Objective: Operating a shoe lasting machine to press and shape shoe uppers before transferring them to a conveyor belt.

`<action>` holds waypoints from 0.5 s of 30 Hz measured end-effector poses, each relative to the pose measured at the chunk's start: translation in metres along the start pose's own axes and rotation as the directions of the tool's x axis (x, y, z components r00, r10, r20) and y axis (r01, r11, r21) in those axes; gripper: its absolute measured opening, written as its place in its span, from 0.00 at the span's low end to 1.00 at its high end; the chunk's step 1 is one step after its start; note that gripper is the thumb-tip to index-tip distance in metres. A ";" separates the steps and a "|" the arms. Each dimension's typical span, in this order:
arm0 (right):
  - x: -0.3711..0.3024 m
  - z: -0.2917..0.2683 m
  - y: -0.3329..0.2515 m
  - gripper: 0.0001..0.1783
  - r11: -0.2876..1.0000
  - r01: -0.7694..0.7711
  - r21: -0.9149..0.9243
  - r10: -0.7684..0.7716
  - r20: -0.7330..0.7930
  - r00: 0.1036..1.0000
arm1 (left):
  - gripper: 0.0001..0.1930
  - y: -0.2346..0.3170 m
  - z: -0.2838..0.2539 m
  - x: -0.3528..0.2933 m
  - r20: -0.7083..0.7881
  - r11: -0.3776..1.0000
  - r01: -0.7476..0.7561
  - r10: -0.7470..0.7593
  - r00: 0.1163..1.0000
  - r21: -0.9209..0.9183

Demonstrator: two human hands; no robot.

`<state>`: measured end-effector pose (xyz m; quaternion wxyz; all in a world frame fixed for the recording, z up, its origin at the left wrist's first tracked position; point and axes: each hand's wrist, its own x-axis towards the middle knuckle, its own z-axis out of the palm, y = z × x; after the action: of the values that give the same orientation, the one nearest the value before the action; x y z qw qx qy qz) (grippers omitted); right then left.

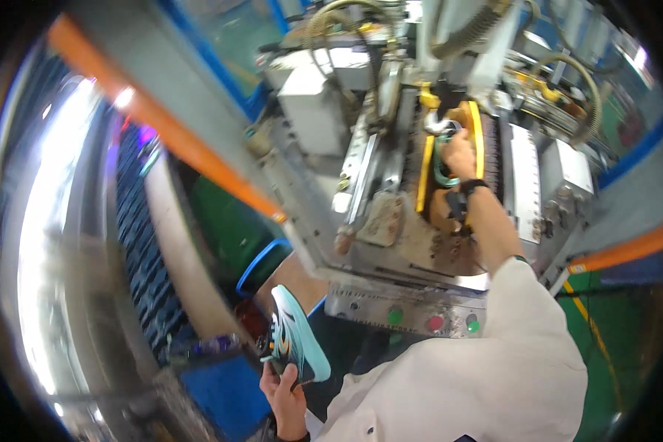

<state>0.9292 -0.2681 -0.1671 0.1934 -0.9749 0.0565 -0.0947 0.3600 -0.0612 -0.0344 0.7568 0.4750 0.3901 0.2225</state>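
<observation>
My left hand grips a teal, white and black sneaker by its heel end, low in front of me. The sneaker stands toe up, its pale teal sole facing right. My right arm reaches far forward into a machine. There my right hand is closed on a second teal shoe, which sits between two yellow-edged pads. Most of that shoe is hidden by the hand and the machine parts. A dark band circles my right wrist.
Below the machine's bed runs a control panel with a green button and a red button. Orange-edged frame posts flank the machine. A dark ridged conveyor belt and a shiny metal housing lie left.
</observation>
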 end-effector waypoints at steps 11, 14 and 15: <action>-0.369 -0.009 0.013 0.09 0.440 0.590 0.677 -0.867 0.149 0.476 | 0.20 -0.085 -0.025 -0.093 -0.323 0.938 0.056 -0.173 0.930 -0.341; -0.379 0.047 0.035 0.11 0.454 0.696 0.557 -0.890 0.243 0.387 | 0.19 -0.105 -0.036 -0.121 -0.360 0.946 0.044 -0.165 0.918 -0.322; -0.374 0.060 0.041 0.12 0.459 0.710 0.534 -0.888 0.267 0.373 | 0.18 -0.108 -0.037 -0.130 -0.398 0.943 0.038 -0.176 0.901 -0.332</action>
<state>0.5738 -0.2291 -0.2980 0.2884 -0.8119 -0.5016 0.0778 0.2495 -0.1815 -0.0909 0.7318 0.2660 0.5293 0.3369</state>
